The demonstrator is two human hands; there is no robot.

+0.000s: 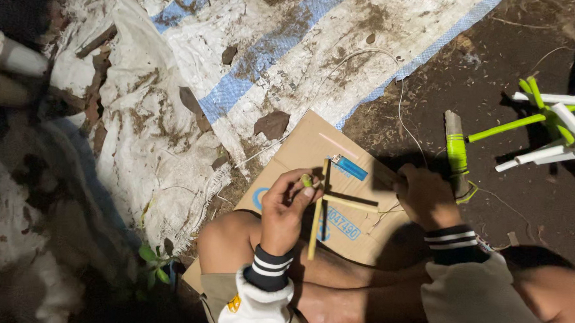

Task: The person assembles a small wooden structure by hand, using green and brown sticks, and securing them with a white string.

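Both hands [285, 210] [428, 197] seemingly hold crossed sticks [324, 205] over cardboard [301, 149].

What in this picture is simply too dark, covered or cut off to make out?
- Head view: the right hand is curled with its back to the camera, so its grip is hidden.
- The crossed sticks where they join: too small to tell how they are joined.
- The white and green rods run off the right edge.
- The left edge and lower left corner are lost in shadow.
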